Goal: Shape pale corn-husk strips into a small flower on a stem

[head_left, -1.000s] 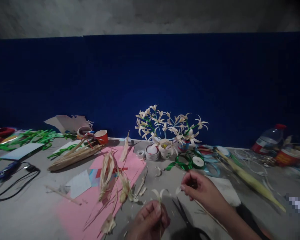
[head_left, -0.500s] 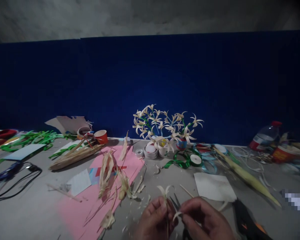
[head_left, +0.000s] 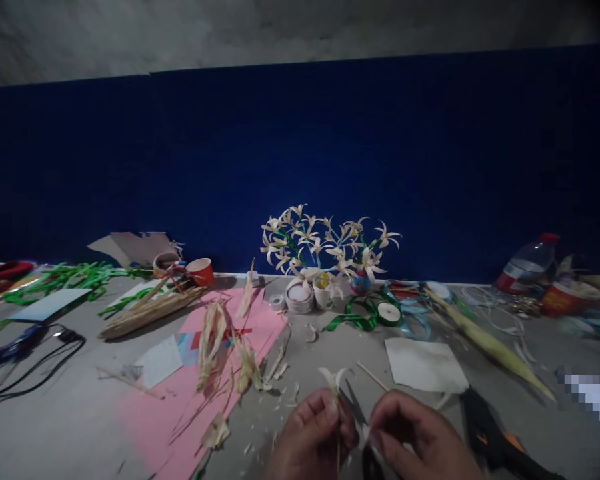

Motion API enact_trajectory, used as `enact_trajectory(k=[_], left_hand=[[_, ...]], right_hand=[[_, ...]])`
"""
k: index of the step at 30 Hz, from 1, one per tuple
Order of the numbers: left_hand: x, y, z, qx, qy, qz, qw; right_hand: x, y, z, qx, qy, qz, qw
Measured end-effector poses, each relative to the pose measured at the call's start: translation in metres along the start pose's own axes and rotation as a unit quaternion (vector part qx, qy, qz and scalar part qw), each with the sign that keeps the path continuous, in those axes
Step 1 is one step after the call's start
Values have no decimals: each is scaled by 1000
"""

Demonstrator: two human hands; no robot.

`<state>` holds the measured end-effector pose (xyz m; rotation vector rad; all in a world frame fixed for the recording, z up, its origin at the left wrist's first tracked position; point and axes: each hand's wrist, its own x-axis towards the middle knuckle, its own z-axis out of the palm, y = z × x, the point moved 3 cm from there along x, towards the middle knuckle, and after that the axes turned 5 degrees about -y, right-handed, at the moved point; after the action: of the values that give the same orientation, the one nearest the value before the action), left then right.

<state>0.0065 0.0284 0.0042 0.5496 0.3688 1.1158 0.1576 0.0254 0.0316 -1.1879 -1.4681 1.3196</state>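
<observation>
My left hand (head_left: pixel 311 437) is closed round the thin stem of a small pale husk flower (head_left: pixel 334 379), whose petals stick up above the fingers. My right hand (head_left: pixel 416 440) is pinched beside it, fingertips close to the stem just under the petals; what it pinches is too small to make out. Black scissors (head_left: pixel 356 413) lie on the grey table (head_left: pixel 70 427) between and behind the hands. A thin wooden stick (head_left: pixel 373 377) lies just beyond them.
A bunch of finished white flowers (head_left: pixel 325 243) stands in small cups at the back. Dried corn husks (head_left: pixel 213 343) lie on pink paper (head_left: pixel 180 413). A glue gun (head_left: pixel 495 437), white paper (head_left: pixel 425 365), green ribbon roll (head_left: pixel 387 312), corn cob (head_left: pixel 485 343), bottle (head_left: pixel 527 267) and black cables (head_left: pixel 25 373) surround the hands.
My right hand came back from beside the ribbon roll to the flower in my left hand. The view has tilted slightly; both hands now sit lower in frame.
</observation>
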Motion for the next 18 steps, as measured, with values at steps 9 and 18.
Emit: enact_trajectory(k=[9, 18], left_hand=[[7, -15, -4, -51, 14, -32, 998], [2, -10, 6, -36, -14, -51, 998]], right_hand=[[6, -4, 19, 244, 13, 30, 969], [2, -3, 17, 180, 123, -92, 972]])
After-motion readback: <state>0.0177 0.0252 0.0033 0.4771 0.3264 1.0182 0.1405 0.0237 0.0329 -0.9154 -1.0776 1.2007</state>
